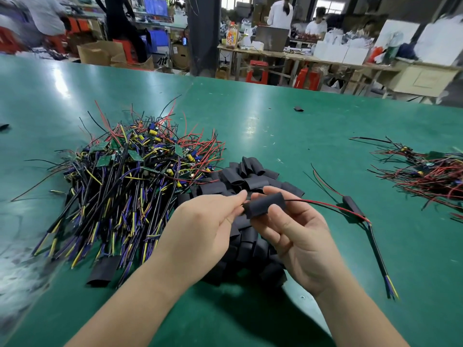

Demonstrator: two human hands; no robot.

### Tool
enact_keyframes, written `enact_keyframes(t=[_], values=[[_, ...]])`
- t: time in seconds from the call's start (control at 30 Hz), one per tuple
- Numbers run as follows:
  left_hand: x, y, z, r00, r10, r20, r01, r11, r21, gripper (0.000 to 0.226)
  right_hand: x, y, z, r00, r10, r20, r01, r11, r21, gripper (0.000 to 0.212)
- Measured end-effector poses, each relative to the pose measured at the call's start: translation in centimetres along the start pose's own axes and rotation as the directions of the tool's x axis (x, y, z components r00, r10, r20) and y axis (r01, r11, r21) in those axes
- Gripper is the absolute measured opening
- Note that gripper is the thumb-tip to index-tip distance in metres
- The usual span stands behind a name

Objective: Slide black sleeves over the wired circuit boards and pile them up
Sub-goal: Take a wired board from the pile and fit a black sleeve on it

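Note:
My right hand grips a black sleeve above the heap of loose black sleeves. Red and black wires run out of the sleeve's right end. My left hand pinches the sleeve's left end with thumb and forefinger; whatever sits inside the sleeve is hidden. A big tangle of bare wired circuit boards lies to the left. One sleeved board with its cable lies on the table to the right.
A second tangle of wired boards sits at the far right. A stray sleeve lies front left, another farther back. The green table stretches ahead; people work at benches beyond it.

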State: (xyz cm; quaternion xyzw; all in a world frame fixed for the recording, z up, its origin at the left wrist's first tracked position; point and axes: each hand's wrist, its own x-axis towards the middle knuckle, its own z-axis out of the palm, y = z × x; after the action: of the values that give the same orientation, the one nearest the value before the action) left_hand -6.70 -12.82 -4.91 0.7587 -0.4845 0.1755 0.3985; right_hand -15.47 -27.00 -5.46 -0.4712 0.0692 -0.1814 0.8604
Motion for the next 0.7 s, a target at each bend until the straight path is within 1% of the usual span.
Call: enact_keyframes(t=[0.07,0.13,0.2,0.23,0.27,0.33,0.37,0.4,0.47,0.57,0.63,0.7], values=[[-0.04,0.42,0.07,0.998,-0.049,-0.029,0.048,0.997,-0.053,0.047,-0.04,0.16,0.16,1.000,0.001,-0.016,0.000,1.000,0.027,0.025],[-0.04,0.65,0.00,0.998,-0.053,-0.046,0.049,0.995,-0.088,0.061,0.01,0.41,0.15,1.000,0.009,-0.026,-0.008,0.999,0.040,0.026],[-0.05,0.67,-0.07,0.996,-0.066,-0.067,0.058,0.992,-0.116,0.066,-0.01,0.36,0.19,0.999,0.022,-0.031,-0.020,0.998,0.062,0.025],[-0.02,0.70,-0.03,0.993,-0.087,-0.079,0.077,0.988,-0.131,0.063,0.02,0.27,0.18,0.999,0.031,-0.027,-0.028,0.996,0.083,0.026],[0.02,0.73,0.05,0.989,-0.115,-0.095,0.100,0.984,-0.144,0.054,0.06,0.14,0.17,0.999,0.042,-0.022,-0.039,0.993,0.111,0.029],[0.08,0.81,0.33,0.976,-0.161,-0.148,0.138,0.979,-0.152,0.023,0.16,-0.04,0.07,0.998,0.056,-0.023,-0.052,0.983,0.174,0.044],[0.13,0.89,0.42,0.970,-0.166,-0.175,0.142,0.979,-0.147,0.012,0.21,-0.08,-0.05,0.998,0.058,-0.030,-0.051,0.980,0.195,0.052],[0.19,0.96,0.50,0.967,-0.161,-0.195,0.135,0.981,-0.141,0.008,0.24,-0.10,-0.10,0.998,0.056,-0.032,-0.048,0.978,0.204,0.057],[0.17,1.06,0.67,0.964,-0.136,-0.228,0.106,0.984,-0.143,0.006,0.24,-0.04,-0.12,0.998,0.051,-0.029,-0.044,0.978,0.203,0.058],[0.04,1.14,0.84,0.961,-0.116,-0.249,0.073,0.982,-0.175,0.009,0.11,0.21,0.08,0.998,0.059,-0.013,-0.055,0.980,0.194,0.055],[0.06,1.05,0.76,0.966,-0.113,-0.232,0.068,0.979,-0.194,0.011,0.03,0.30,0.15,0.997,0.078,-0.021,-0.072,0.974,0.213,0.043],[0.09,0.91,0.51,0.983,-0.097,-0.158,0.058,0.970,-0.235,0.016,0.00,0.15,0.33,0.995,0.092,-0.030,-0.082,0.967,0.243,0.029]])
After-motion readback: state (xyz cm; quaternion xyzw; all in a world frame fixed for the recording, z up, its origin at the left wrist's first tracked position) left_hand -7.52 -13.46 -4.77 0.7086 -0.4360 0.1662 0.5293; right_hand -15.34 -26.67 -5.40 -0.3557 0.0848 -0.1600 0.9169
